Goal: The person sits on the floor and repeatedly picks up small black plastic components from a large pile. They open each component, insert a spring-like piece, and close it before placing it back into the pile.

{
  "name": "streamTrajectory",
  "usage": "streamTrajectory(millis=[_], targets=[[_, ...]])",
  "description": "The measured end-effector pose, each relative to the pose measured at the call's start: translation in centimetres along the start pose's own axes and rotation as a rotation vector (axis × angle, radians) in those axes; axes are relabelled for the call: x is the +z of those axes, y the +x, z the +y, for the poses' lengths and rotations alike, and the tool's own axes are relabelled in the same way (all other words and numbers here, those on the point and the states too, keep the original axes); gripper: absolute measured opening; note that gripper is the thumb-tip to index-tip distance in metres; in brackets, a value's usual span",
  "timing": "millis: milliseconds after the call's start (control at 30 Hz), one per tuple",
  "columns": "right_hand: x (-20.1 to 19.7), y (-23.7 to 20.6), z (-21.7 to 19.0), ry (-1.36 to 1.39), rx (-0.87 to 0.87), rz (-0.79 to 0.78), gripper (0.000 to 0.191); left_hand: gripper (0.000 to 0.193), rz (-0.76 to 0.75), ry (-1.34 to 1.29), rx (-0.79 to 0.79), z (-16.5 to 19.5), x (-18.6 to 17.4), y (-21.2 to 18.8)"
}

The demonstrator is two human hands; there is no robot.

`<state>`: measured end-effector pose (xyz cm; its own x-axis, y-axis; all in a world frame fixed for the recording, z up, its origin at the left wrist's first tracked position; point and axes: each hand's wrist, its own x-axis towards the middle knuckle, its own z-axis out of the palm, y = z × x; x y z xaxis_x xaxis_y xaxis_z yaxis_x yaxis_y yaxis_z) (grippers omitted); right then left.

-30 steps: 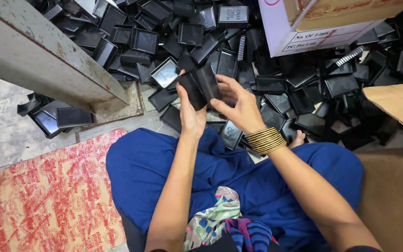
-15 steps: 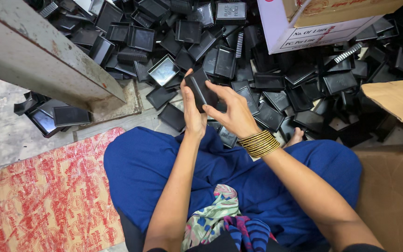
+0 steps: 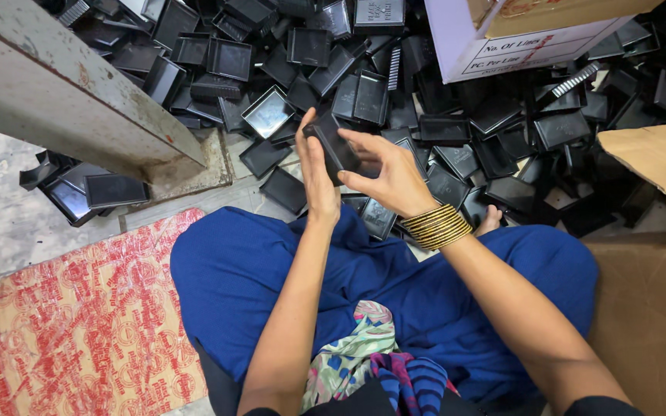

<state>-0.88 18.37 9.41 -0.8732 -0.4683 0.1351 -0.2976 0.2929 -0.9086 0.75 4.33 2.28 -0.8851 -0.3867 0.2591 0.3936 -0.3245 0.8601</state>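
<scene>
Concrete floor is filling the frame, with a heap of black plastic trays point(image 3: 456, 131) spreading across the top half. Grey angled beam point(image 3: 63, 100) is cutting in from upper left; white carton point(image 3: 502, 46) is sitting at top right; brown cardboard point(image 3: 657, 162) is running down the right edge; red-printed sheet point(image 3: 79, 316) is lying at lower left.

Head view: person is sitting cross-legged in blue trousers point(image 3: 271, 285). Left hand point(image 3: 317, 173) and right hand point(image 3: 391, 173) are meeting just above centre frame, both closing on one small black tray piece point(image 3: 334, 146). Left palm is pressing flat against its left side; right fingers are curling over it from the right, pinching it between them. Gold bangles point(image 3: 437, 225) are on the right wrist.

Versus half a second ago: piece is sitting at about the same spot and tilting a bit differently, hands rotating it rather than putting it down. Likely still being fitted or checked.
</scene>
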Motion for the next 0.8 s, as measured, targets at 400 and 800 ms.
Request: streamTrajectory(millis=[400, 800], targets=[[-0.4, -0.3, -0.7, -0.069, -0.037, 0.001, 0.065, 0.056, -0.011, -0.026, -0.082, 0.0, -0.7, 0.4], [-0.7, -0.1, -0.8, 0.041, 0.005, 0.074, 0.071, 0.063, -0.047, -0.321, -0.204, 0.6, 0.0, 0.2]])
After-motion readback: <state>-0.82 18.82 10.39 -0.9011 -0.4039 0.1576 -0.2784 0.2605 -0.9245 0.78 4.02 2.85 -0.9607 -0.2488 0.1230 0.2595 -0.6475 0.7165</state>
